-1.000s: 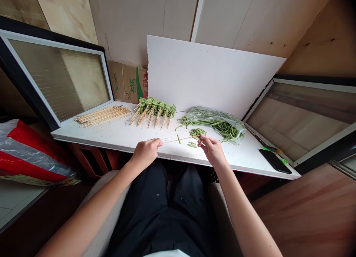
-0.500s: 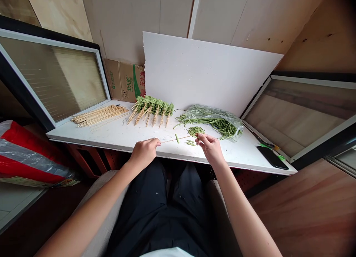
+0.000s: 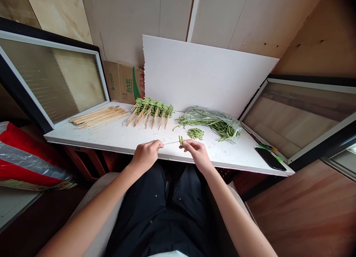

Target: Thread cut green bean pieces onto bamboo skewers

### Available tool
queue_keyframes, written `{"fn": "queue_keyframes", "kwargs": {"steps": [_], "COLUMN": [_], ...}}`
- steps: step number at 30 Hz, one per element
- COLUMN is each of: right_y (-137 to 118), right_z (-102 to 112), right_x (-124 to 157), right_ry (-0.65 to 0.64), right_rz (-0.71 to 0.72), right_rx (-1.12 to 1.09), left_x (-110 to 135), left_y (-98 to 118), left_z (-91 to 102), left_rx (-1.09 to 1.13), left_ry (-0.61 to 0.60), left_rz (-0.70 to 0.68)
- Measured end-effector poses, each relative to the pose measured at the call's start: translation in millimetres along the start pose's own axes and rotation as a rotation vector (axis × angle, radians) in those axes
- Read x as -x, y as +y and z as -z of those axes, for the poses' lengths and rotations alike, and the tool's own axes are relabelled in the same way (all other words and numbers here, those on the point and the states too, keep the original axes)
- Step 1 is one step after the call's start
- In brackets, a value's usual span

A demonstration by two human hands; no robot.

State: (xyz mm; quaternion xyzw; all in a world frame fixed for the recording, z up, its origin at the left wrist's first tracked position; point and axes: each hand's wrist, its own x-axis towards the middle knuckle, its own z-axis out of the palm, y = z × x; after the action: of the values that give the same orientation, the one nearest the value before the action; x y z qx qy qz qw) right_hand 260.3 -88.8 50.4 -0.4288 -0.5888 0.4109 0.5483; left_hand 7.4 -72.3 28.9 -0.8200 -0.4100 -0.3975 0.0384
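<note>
1. A bamboo skewer (image 3: 171,142) is held level just above the near edge of the tabletop (image 3: 116,136).
2. Its left end is pinched by the fingers of the left hand (image 3: 145,156).
3. Green bean pieces (image 3: 181,140) threaded on it are pinched by the right hand (image 3: 195,152).
4. A heap of cut beans (image 3: 195,133) lies just beyond; finished skewers (image 3: 151,109) are laid farther left.

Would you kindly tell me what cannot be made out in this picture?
Head view:
- Count of bean pieces on the skewer: too small, partly behind the right hand.
- Skewer's left end: inside the left hand.
- Print on the cardboard box: cut off by the white board.
- Items beside the phone: too small.
</note>
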Motion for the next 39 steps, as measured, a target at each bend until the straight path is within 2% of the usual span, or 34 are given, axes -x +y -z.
{"fn": "queue_keyframes", "kwargs": {"steps": [5,13,19,23,26,31,35,39], "right_y": [4.4,8.8,5.3,11.2,29.1,76.7,107.1,118.1], "right_z": [2.1,2.0,1.2,12.8,33.6,67.1,72.4,69.6], "right_x": [-1.1,-2.5,-1.4,-7.1,-16.8,-29.4,-29.0,-25.6], "right_ry": [-0.026,-0.049,-0.043,-0.078,-0.036,0.098,0.069,0.061], "right_rz": [-0.005,-0.033,-0.021,0.014,0.038,0.085,0.191,0.235], "right_rx": [-0.026,-0.085,-0.003,0.079,0.223,0.684,0.955,1.117], "left_x": [-0.4,1.0,1.5,0.9,0.3,-0.4,-0.7,-1.0], "left_y": [0.2,-3.3,-3.6,-7.4,-10.9,-13.8,-14.6,-15.1], "left_z": [0.6,-4.7,-4.9,-4.6,-5.1,-5.1,-4.1,-3.8], "left_rx": [0.013,0.012,0.005,0.003,-0.001,0.019,0.009,0.002], "left_ry": [-0.007,0.049,0.048,0.049,0.049,0.027,0.018,0.025], "left_rz": [-0.003,-0.044,-0.051,-0.045,-0.029,-0.006,0.007,0.006]}}
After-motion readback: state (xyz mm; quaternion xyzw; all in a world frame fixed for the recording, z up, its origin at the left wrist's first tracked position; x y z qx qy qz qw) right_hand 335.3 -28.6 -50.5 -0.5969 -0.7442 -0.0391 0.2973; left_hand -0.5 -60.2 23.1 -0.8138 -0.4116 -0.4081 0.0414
